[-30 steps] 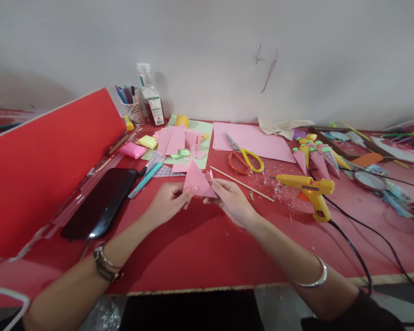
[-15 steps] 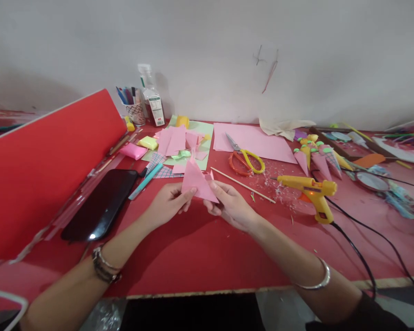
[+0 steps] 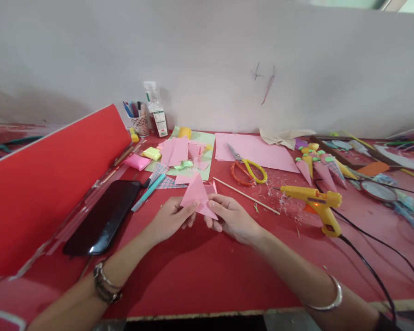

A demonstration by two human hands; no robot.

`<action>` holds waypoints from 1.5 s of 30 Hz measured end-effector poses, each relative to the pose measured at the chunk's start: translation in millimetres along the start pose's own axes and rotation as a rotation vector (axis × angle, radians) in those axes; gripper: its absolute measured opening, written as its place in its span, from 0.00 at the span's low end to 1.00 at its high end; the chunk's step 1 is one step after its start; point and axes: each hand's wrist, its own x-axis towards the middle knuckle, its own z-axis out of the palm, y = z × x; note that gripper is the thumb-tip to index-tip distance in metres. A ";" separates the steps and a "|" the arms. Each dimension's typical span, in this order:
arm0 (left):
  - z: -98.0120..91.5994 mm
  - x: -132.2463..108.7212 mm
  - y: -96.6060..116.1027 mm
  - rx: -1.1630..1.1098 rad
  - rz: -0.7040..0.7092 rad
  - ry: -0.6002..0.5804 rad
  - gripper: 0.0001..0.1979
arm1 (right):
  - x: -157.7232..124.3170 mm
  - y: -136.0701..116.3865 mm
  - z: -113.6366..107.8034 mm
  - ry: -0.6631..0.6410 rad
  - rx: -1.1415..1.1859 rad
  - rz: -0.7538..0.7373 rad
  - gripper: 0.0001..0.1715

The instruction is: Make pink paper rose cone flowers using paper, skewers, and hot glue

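Note:
A folded piece of pink paper (image 3: 196, 192) with a pointed top is held between both hands above the red table (image 3: 193, 276). My left hand (image 3: 174, 216) pinches its left lower edge, thumb on the near face. On the other side, my right hand (image 3: 232, 216) grips the lower right part with thumb in front and fingers behind. A second pink flap shows behind, near the right thumb. Just beyond the hands lie a thin wooden stick (image 3: 246, 196) and scissors (image 3: 246, 168) with one orange and one yellow handle.
A yellow glue gun (image 3: 313, 200) with a lit orange light lies at right, its black cable trailing forward. Small pink cones (image 3: 322, 172) sit behind it. At left are a black phone (image 3: 103, 216) and a red board (image 3: 55, 193). Pink sheets (image 3: 258, 149) lie at the back.
The view has tilted up slightly, so everything sits lower in the picture. The pink paper has turned a little in the hands; both still hold it.

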 end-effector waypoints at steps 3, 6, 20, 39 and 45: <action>-0.1 -0.1 0.7 0.024 -0.009 0.000 0.19 | 0.7 -0.1 -0.7 0.019 -0.079 -0.025 0.16; -0.3 -0.3 2.2 0.048 -0.022 0.001 0.19 | 0.0 -0.7 -0.2 0.047 -0.194 -0.042 0.16; 1.9 -3.8 5.5 0.032 -0.036 -0.281 0.19 | -5.0 -2.4 5.2 0.120 -0.408 -0.092 0.20; -0.2 0.2 0.4 0.111 0.015 -0.014 0.18 | -7.2 -4.4 -0.6 0.114 -0.624 -0.026 0.17; -0.5 1.6 2.6 0.036 -0.089 0.025 0.21 | -6.5 -2.7 -0.5 0.215 -0.464 -0.253 0.06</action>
